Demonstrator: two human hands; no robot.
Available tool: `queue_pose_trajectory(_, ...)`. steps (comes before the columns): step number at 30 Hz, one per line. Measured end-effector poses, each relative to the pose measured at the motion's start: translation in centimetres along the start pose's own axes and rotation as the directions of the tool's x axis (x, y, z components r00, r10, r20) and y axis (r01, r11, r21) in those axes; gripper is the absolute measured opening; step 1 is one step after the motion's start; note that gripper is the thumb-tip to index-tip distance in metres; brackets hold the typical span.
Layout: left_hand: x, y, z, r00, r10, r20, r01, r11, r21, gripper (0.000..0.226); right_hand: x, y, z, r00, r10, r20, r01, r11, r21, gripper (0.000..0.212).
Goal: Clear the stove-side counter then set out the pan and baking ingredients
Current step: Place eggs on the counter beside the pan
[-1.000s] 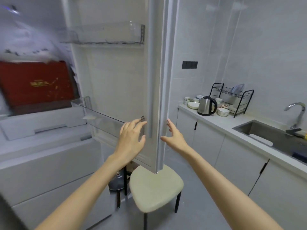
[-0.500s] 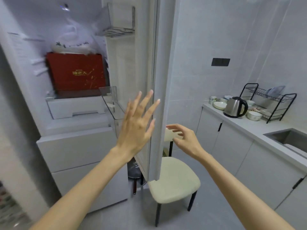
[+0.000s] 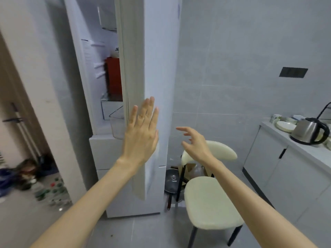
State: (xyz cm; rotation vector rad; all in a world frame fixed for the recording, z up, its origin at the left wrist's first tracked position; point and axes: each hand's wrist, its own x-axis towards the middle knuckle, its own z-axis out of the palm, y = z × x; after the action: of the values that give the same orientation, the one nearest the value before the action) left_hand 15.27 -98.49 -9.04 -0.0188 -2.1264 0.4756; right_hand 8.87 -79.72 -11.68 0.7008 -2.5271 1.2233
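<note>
Hands hold nothing: left hand (image 3: 141,135) presses flat on the fridge door (image 3: 157,68), right hand (image 3: 195,144) hangs loose in the air. Farther, the pan (image 3: 172,179) rests on the floor behind the chair (image 3: 211,199). Setting out seems not yet begun.

text I can read: none | printed sheet (image 3: 86,51) on the inner wall of my fridge (image 3: 107,153): lines too blurred to read | bluish sticker (image 3: 178,9) high on the fridge door (image 3: 157,68): too small for me | pale mark on the dark pan (image 3: 172,179) lid: unreadable
</note>
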Motion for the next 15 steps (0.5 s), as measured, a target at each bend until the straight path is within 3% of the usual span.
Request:
queue_pose_trajectory(8,0.3,-4.3,5.9,0.973,-0.123,0.195,0.100,0.987,0.124,0.075,6.0,-1.9,5.4,0.992,-0.127,-0.015,0.127,0.991,-0.046,0.052)
queue_pose_trajectory(15,2.0,-9.6,14.9,0.978,-0.116,0.173,0.091,0.985,0.143,0.081,13.9,-2.4,11.1,0.977,-0.202,-0.064,0.188,0.964,-0.187,0.057)
